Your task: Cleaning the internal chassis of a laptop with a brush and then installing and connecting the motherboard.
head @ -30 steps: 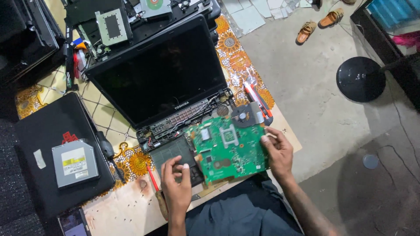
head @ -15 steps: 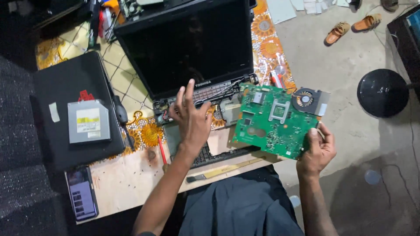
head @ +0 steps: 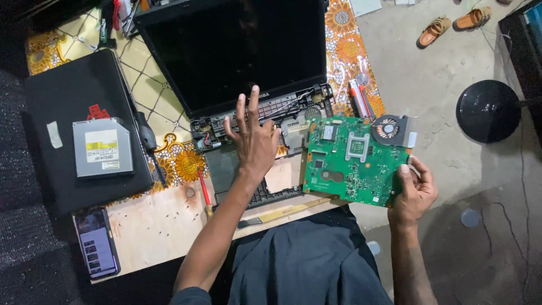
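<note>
Now, starting left of the opened laptop [head: 248, 73], a silver optical drive [head: 103, 148] lies on a closed black laptop [head: 73, 96], with a phone [head: 96, 243] nearer the counter [head: 152, 226] edge. The left hand [head: 254, 141] has dropped flat onto the laptop's stripped base, fingers [head: 243, 110] spread wide and holding nothing, less raised than half a second ago. Right of the laptop, the right hand [head: 415, 189] grips the green motherboard [head: 353, 161] by its lower corner, carried slightly further right.
</note>
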